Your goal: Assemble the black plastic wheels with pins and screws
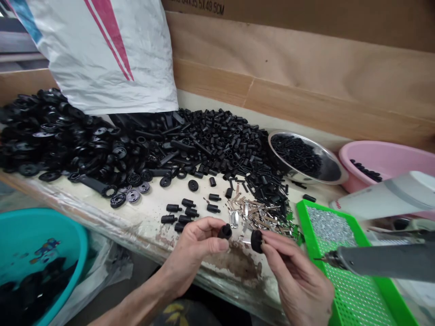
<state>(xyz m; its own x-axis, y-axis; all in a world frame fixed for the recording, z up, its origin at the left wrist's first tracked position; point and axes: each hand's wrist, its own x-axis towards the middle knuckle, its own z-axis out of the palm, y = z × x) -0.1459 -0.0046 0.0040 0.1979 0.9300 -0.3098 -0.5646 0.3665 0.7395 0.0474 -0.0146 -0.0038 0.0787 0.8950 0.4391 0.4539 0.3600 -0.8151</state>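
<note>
Low over the bench's front edge, my left hand point(200, 242) pinches a black plastic sleeve point(225, 231), its hollow end showing. To its right, my right hand point(295, 271) is closed on a round black plastic cap point(257, 241). A thin metal strip point(246, 241) sticks out of the cap toward the sleeve. The two parts are apart. Just beyond my left hand lie several black cylinders with narrow tips point(188, 203). Small metal strips point(260, 215) are scattered behind the gap between my hands.
Heaps of black discs point(64, 136) and short tubes point(220, 136) spread across the back. A steel bowl point(333, 174) holds dark screws. Rightward are a pink basin point(374, 147), a green tray point(314, 226) and a power screwdriver point(374, 260). A teal tub point(79, 244) stands lower left.
</note>
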